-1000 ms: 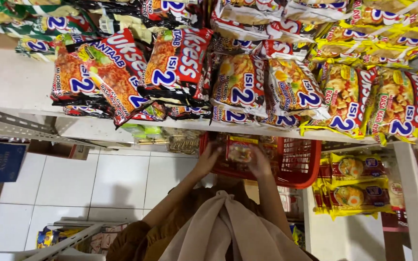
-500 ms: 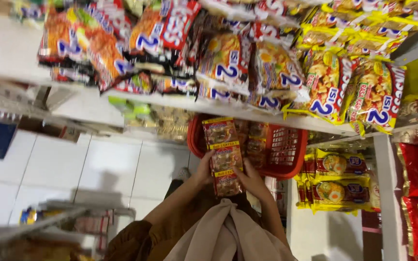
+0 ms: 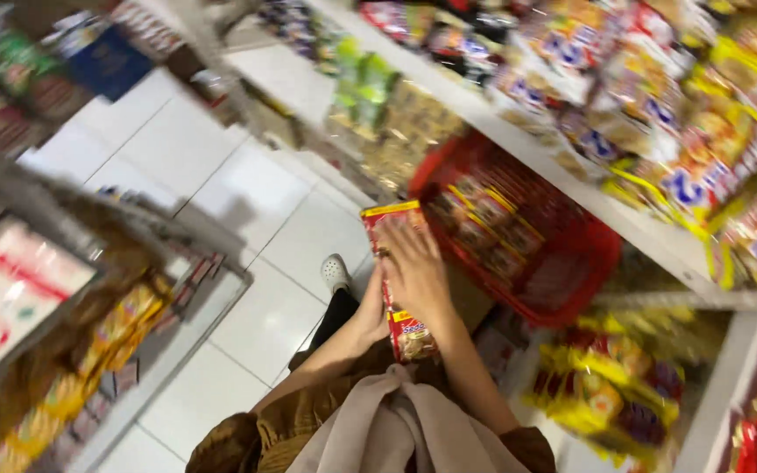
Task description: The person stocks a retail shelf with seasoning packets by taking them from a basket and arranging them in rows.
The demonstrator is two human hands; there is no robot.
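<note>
- The strip of snack packets (image 3: 400,280), red with a yellow top edge, stood between the person's two hands, near the middle of the view and just left of the red basket; its top packet rose above the fingers and its lowest packet showed below the palms.
- The white shelf (image 3: 519,144) ran from the far middle down to the right, loaded with blurred yellow, orange and red snack bags.
- The white tiled floor (image 3: 273,263) filled the aisle on the left of the hands.
- The left rack (image 3: 89,350) sat near on the left, carrying yellow and pale packets, too blurred to tell apart.
- The red basket (image 3: 562,263), of plastic mesh, sat under the shelf on the right and held more red packets in a row.
- The yellow packs (image 3: 606,394) lay on a lower shelf, near right.
- The right hand (image 3: 415,271) lay flat over the front of the strip, fingers spread wide, pressing on it.
- The left hand (image 3: 371,307) was behind the strip at its left edge, mostly hidden; it touched the strip, but I could not tell its grip.
- A pale shoe (image 3: 336,271) rested on the floor just left of the hands.
</note>
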